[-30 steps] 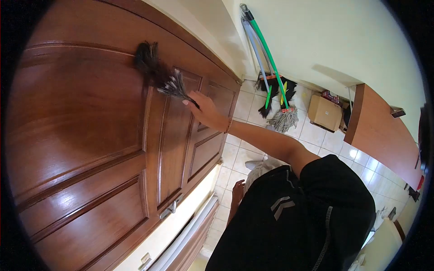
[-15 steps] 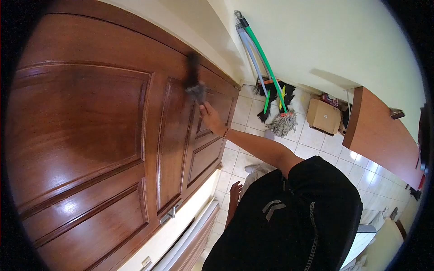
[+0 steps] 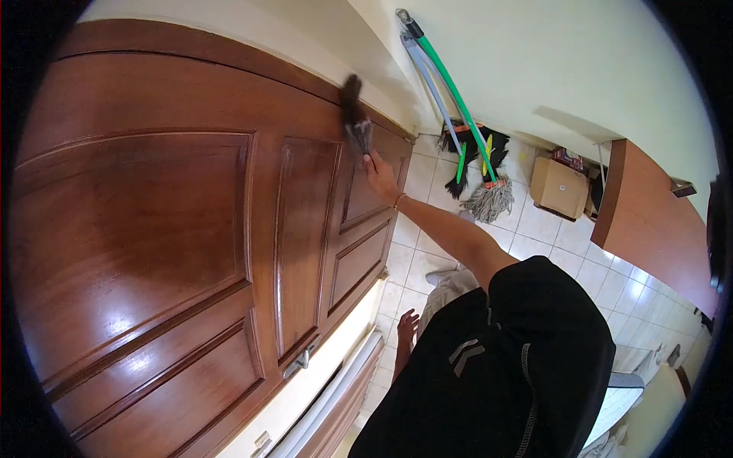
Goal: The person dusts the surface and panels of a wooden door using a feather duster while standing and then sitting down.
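Observation:
My right hand (image 3: pixel 382 179) is closed around the handle end of a dark duster (image 3: pixel 353 114), whose fluffy head is blurred by motion. The duster lies across the edge of a brown panelled wooden door (image 3: pixel 145 206), where the door meets its frame. I cannot make out whether it presses on the wood. Lower in the view, my left hand (image 3: pixel 408 327) hangs beside my body with its fingers apart, and nothing shows in it. A metal door handle (image 3: pixel 299 362) sits on the door's lower edge in the picture.
Against the pale wall lean a green-handled mop (image 3: pixel 489 200) and brooms (image 3: pixel 458 183). A cardboard box (image 3: pixel 560 188) stands on the tiled floor (image 3: pixel 412 256) next to a brown wooden panel (image 3: pixel 657 221). Below the door in the picture lies a slatted brown panel (image 3: pixel 336 404).
My right hand and the duster have moved right in the picture, along the door's edge. The view has shifted slightly. My left hand still hangs at my side, fingers a little more spread.

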The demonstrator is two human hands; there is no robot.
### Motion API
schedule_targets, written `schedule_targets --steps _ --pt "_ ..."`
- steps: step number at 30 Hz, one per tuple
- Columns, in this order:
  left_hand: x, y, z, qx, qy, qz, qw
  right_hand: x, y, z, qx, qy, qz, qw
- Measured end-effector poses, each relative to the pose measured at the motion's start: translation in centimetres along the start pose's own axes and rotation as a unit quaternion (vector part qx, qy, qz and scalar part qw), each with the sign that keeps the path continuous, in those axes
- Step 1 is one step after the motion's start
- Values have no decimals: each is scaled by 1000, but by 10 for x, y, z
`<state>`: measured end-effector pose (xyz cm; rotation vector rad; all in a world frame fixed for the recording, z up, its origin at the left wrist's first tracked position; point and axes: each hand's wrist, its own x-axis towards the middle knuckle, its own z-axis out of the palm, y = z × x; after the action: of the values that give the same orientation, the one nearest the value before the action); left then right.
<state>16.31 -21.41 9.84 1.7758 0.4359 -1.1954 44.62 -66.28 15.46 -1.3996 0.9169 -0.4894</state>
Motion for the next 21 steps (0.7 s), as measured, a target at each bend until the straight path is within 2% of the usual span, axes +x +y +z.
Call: schedule_targets --steps 1,4,7,8,10,13,16,19,21 --pt "-4 -1 0 -22 -6 2 1000 5 5 1 -1 18 -38 999" --pt "-4 -4 1 54 2 25 998 19 21 4 50 28 73 996" --pt "2 -7 -1 -5 8 40 999 16 35 6 100 41 -3 994" --pt "4 -8 -4 -8 7 14 1000 10 41 4 167 -12 62 984" --pt "4 4 -2 -19 5 -39 999 -18 3 -20 291 -119 188 930" --pt "-2 20 5 14 23 -62 998 -11 15 -22 409 -101 373 827" --pt "8 18 -7 -35 -4 -54 998 -20 7 -26 367 -90 272 885" --pt "4 18 -12 -35 -13 -41 998 -16 2 -26 364 -144 287 874" --pt "-4 22 -5 14 5 -33 999 -10 3 -18 303 -90 313 896"
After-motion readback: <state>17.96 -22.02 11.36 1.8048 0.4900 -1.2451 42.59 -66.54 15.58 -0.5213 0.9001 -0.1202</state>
